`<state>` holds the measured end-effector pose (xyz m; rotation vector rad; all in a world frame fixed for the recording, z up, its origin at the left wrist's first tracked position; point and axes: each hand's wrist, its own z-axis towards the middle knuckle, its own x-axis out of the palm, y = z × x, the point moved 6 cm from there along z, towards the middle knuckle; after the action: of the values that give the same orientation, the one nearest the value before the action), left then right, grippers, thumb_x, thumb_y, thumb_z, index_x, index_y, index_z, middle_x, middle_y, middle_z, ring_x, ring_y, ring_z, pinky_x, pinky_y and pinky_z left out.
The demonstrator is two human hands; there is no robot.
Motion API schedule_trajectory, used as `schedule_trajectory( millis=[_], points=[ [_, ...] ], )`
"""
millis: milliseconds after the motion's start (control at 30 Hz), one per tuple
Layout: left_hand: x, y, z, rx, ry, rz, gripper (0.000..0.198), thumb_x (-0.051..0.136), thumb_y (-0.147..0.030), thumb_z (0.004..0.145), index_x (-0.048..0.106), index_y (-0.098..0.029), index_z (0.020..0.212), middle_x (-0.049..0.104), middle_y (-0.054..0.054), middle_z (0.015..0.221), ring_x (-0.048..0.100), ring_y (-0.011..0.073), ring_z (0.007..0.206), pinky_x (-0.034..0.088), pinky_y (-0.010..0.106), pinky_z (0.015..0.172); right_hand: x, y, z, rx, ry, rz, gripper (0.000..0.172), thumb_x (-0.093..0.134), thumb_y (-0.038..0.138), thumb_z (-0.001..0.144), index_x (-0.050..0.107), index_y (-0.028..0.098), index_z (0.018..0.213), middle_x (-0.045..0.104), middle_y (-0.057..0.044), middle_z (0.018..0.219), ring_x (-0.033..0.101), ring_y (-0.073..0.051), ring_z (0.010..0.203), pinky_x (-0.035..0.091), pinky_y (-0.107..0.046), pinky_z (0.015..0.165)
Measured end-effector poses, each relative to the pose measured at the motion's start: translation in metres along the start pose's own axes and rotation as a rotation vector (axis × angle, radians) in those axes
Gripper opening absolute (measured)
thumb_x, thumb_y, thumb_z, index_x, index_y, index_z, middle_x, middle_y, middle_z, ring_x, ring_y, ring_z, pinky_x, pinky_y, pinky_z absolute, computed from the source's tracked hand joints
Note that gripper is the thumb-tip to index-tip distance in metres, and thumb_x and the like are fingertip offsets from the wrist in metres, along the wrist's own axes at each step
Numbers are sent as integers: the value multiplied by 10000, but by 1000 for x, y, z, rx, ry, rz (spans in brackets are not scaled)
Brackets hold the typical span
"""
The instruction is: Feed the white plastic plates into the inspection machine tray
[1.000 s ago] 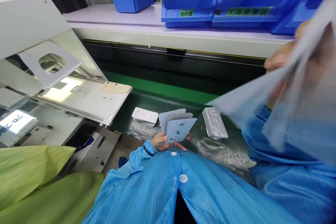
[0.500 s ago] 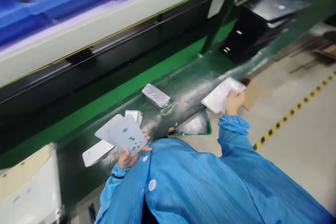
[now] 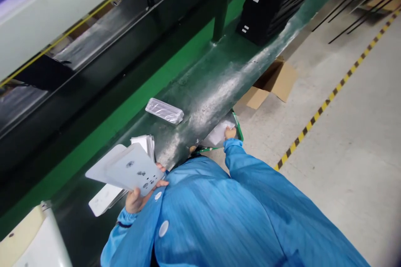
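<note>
My left hand (image 3: 138, 200) is closed on a couple of flat white panels (image 3: 134, 169), fanned apart; the upper one has a group of small dark holes. My right hand (image 3: 230, 132) reaches down into a green bin (image 3: 238, 127) below the bench edge. Its fingers are closed on a crumpled whitish plastic bag (image 3: 221, 132) among similar film. On the bench by my left hand lie a stack of long white panels (image 3: 105, 200) and a second small white stack (image 3: 149, 146). A film-wrapped bundle of strips (image 3: 164, 110) lies farther back.
Black trays (image 3: 263, 8) are stacked at the far end of the green bench (image 3: 216, 87). An open cardboard box (image 3: 283, 81) stands on the floor. A white shelf (image 3: 62, 4) runs above the bench, and a white machine (image 3: 40, 238) is at lower left.
My right hand has carried the bag from above the bench edge down and back into the green bin. My left hand keeps hold of the panels. The view has swung to the right.
</note>
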<state>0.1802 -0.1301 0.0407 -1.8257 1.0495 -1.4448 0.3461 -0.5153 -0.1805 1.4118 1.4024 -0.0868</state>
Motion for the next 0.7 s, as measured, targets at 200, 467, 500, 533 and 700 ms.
schedule_trajectory(
  millis=[200, 467, 500, 533, 700],
  points=[
    [12, -6, -13, -3, -40, 18, 646, 667, -524, 631, 543, -206, 1179, 516, 113, 1237, 440, 393, 1169, 527, 447, 764, 13, -8, 0, 56, -36, -218, 350, 538, 335, 879, 510, 168, 1185, 529, -82, 1205, 554, -208, 1027, 480, -427, 855],
    [27, -9, -24, -17, -104, 37, 647, 691, -519, 611, 551, -209, 1161, 540, 100, 1179, 463, 361, 1133, 529, 415, 771, 47, -18, -8, -113, 126, -340, 341, 532, 332, 884, 511, 166, 1181, 546, -79, 1170, 575, -190, 974, 501, -395, 815],
    [27, -8, -26, -22, -125, 35, 657, 704, -514, 598, 550, -211, 1161, 545, 100, 1167, 472, 354, 1121, 531, 413, 770, 53, -19, -5, -126, 166, -350, 328, 528, 334, 887, 518, 167, 1169, 555, -74, 1155, 580, -183, 958, 505, -388, 805],
    [26, -7, -27, -25, -150, 34, 668, 715, -512, 586, 548, -217, 1162, 548, 100, 1160, 477, 350, 1114, 532, 416, 770, 58, -20, -3, -139, 199, -362, 319, 526, 334, 888, 524, 167, 1160, 560, -72, 1147, 582, -180, 953, 506, -385, 803],
    [16, 6, -30, -44, -255, 22, 688, 734, -497, 565, 557, -212, 1165, 543, 124, 1174, 495, 373, 1089, 531, 445, 760, 76, -24, 12, -209, 304, -443, 313, 534, 333, 883, 536, 162, 1145, 556, -76, 1160, 570, -191, 990, 490, -404, 836]
  ],
)
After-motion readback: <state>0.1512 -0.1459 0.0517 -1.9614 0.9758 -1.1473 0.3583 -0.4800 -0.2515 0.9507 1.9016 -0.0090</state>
